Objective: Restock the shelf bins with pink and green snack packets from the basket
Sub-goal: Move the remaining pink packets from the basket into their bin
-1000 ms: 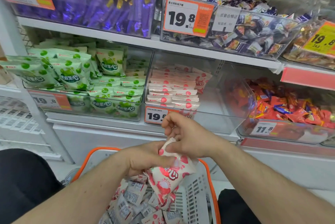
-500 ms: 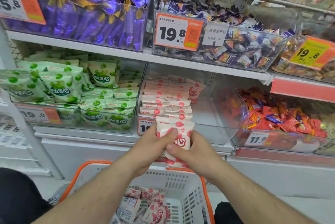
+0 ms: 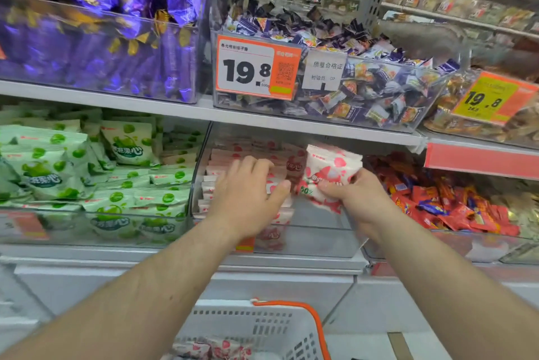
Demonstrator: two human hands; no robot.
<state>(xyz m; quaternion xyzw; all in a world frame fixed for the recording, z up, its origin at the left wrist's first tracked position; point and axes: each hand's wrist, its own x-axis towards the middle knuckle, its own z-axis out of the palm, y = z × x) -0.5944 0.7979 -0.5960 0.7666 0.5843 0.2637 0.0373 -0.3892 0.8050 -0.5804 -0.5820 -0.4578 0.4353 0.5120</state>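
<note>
1. My left hand (image 3: 248, 193) reaches into the clear middle bin (image 3: 320, 240) on the lower shelf, fingers straight and spread, palm down on the stacked pink packets (image 3: 233, 173). It grasps nothing.
2. My right hand (image 3: 354, 199) grips a small bundle of pink snack packets (image 3: 331, 170), thumb and fingers curled round its lower edge. The bundle stands upright inside the same bin, just right of the stack.
3. Middle bin: pink packets lie flat in rows on the left side. The right side shows bare clear floor under my bundle.
4. Left bin (image 3: 87, 228): green snack packets (image 3: 128, 146), piled high, some upright at the back, some flat at the front.
5. Right bin (image 3: 466, 246): red wrapped candies (image 3: 431, 202), loose heap.
6. Upper shelf, left: clear bin of purple foil packs (image 3: 116, 24).
7. Upper shelf, middle: clear bin of small mixed wrapped candies (image 3: 364, 79), with an orange price tag (image 3: 256, 68) reading 19.8 on its front and a white label beside it.
8. Upper right: yellow 19.8 tag (image 3: 490, 100) on another bin; contents too blurred to name.
9. Basket (image 3: 262, 327): white with an orange rim, below my arms, a few pink packets (image 3: 210, 348) visible inside at the bottom edge.
</note>
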